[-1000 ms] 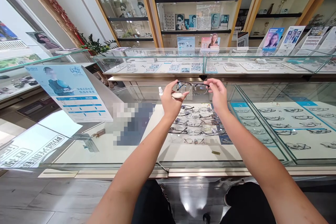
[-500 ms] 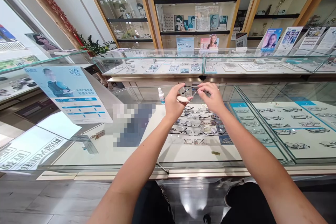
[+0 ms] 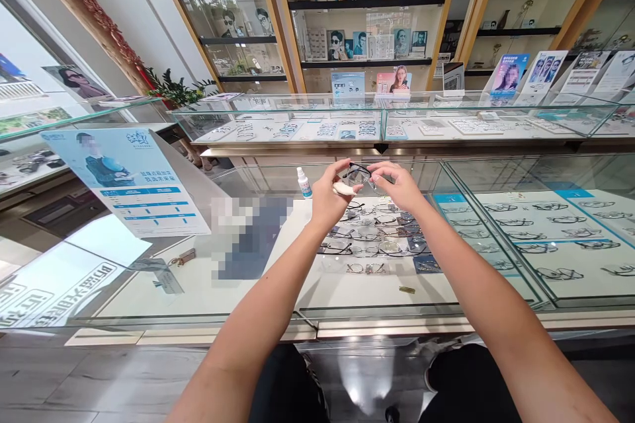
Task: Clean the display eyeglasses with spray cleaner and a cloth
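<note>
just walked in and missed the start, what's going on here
A person holds dark-rimmed glasses between the left hand and right hand, above a glass display case. The left hand also holds something small and white, perhaps a cloth. A small bottle stands beside that hand, and rows of other glasses lie below.

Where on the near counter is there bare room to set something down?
The glass top looks bare between the left forearm and the small gold piece, nearer than the displayed eyeglasses. It is crowded farther back, where the spray bottle stands beside the left hand, and at left, by the poster.
</note>
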Tool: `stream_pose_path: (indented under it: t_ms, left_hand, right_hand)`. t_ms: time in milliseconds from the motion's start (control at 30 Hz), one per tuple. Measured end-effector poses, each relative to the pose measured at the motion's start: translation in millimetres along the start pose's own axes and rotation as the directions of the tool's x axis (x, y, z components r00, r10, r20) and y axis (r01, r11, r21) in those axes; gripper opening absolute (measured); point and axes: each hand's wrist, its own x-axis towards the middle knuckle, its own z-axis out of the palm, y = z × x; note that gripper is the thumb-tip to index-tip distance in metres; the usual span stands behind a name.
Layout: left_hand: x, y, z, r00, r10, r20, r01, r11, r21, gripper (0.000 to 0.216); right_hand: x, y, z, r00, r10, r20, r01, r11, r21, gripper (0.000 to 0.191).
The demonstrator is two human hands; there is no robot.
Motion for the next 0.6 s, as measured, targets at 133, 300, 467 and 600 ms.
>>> stream_pose_path:
  t_ms: [133,300,467,600]
  left_hand:
    - [2.1,-1.7,-0.8,0.999,-0.027,0.029,0.029,0.997,-0.075,0.071]
    - [5.5,-2.6,-1.2,0.997,-0.046,0.064,0.057,0.981,-0.186,0.077]
    - [6.1,-0.8,-1.4,0.98,-0.12,0.161,0.161,0.949,-0.271,0.078]
    - [4.1,8.0,-0.4,0.985,-0.117,0.124,0.143,0.963,-0.23,0.074]
  right_hand:
    - [0.5,-0.4,-3.1,0.992,0.092,0.092,-0.105,0.983,0.15,0.038]
    - [1.1,-0.7,-5.9,0.978,0.171,0.122,-0.196,0.951,0.238,0.044]
    - [1.1,-4.8,-7.5,0.974,0.186,0.128,-0.216,0.931,0.294,0.044]
    - [3.2,-1.9,-4.6,0.979,0.199,0.054,-0.205,0.915,0.348,0.045]
